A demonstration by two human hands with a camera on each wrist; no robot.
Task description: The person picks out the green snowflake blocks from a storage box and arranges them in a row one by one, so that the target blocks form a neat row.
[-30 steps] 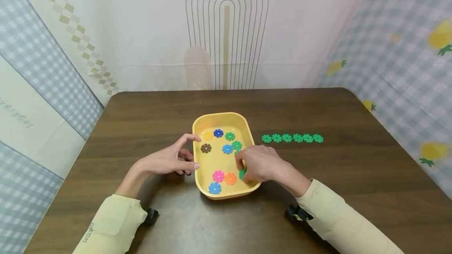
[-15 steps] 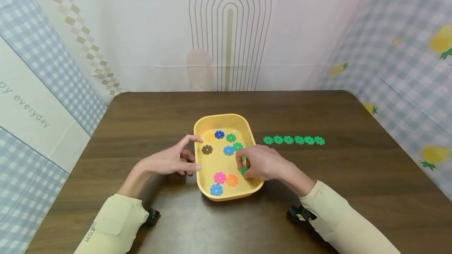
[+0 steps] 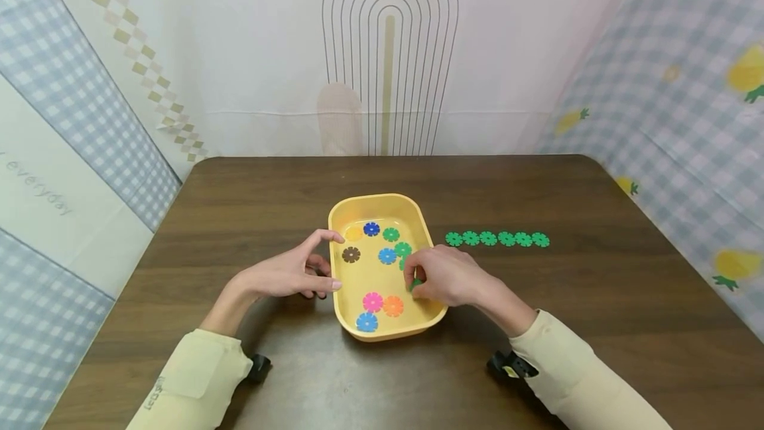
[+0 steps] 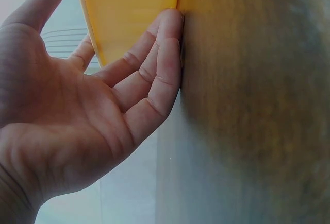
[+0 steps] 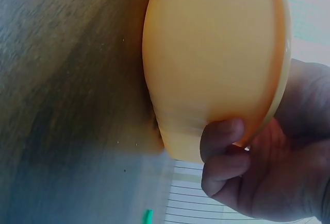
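In the head view a yellow plastic tray [image 3: 382, 277] stands on the table, with flower-shaped notched discs inside. My left hand [image 3: 283, 274] holds its left wall, thumb and index finger over the rim, the other fingers bent against the outside, as the left wrist view shows. My right hand [image 3: 450, 275] reaches over the right rim and pinches a green flower disc [image 3: 416, 283] between thumb and index finger, partly hidden by the fingers. In the right wrist view the remaining fingers [image 5: 224, 170] curl outside the tray's wall [image 5: 216, 54].
In the tray lie a brown disc [image 3: 351, 255], a pink disc [image 3: 373, 302], an orange disc [image 3: 393, 306], blue discs, a yellow one and more green ones. Right of the tray, several green discs [image 3: 488, 239] form a straight row on the wooden table [image 3: 597, 324]. Patterned cloth hangs behind.
The pinched green disc has shifted slightly away from me within the tray, with my right fingertips. My left hand keeps its place on the tray. The head view has tilted a little.
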